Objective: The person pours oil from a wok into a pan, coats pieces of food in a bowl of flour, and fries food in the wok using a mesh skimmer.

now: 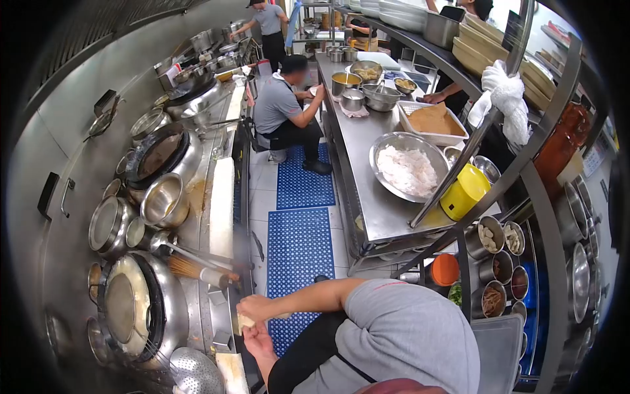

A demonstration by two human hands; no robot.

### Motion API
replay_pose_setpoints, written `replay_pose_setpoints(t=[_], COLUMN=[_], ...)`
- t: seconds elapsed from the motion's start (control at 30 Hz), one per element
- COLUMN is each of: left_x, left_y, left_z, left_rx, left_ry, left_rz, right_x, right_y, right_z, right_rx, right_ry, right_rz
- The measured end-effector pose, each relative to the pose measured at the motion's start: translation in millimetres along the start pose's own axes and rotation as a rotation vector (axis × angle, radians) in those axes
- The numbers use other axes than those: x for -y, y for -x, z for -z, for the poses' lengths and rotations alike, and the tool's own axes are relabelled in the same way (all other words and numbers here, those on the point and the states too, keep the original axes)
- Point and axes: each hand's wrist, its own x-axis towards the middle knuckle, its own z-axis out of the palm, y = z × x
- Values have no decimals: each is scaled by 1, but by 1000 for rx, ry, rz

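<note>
Close together at the front edge of the steel stove counter [239, 358] are my two hands. My right hand [254, 307], the upper one, is closed on a small pale cloth-like item [245, 322]. Just below it, my left hand [258, 337] has its palm turned up and its curled fingers against the same item. What the item is cannot be made out clearly. A bamboo brush [190, 269] and a long-handled ladle [164, 243] lie above my hands, beside a large wok [128, 305]. A perforated skimmer [197, 371] rests at lower left.
Blue mats [300, 253] cover the aisle floor. A seated person [279, 108] is further along, and another person [270, 29] stands behind. The steel table [354, 171] on the right holds a bowl of white food [407, 167] and a yellow container [464, 192].
</note>
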Motion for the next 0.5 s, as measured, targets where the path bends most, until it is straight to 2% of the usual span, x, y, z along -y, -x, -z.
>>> replay_pose_setpoints(t=[0.03,0.1,0.2,0.23,0.33,0.37,0.47,0.5], left_x=[12,9,2,3,3,3,6,6], left_y=[-34,-33,-32,-32,-29,-28,-31,-31], left_z=[63,45,19,13,3,2,3,4], left_rx=[-11,-25,-25,-18,1,3,5,5], left_ry=[-60,2,31,27,15,11,-9,-15], left_rz=[17,87,139,143,135,127,118,114], right_x=[7,13,27,31,20,10,2,21], right_y=[-2,-1,-1,-6,-19,-14,-15,-2], right_z=[1,-9,-36,-27,-64,-68,-78,-51], right_rx=[82,200,353,536,19,-31,-275,-148], right_ry=[19,33,-557,-908,-1196,-1097,-462,-371], right_rz=[11,82,-108,-424,-677,-490,-6,-41])
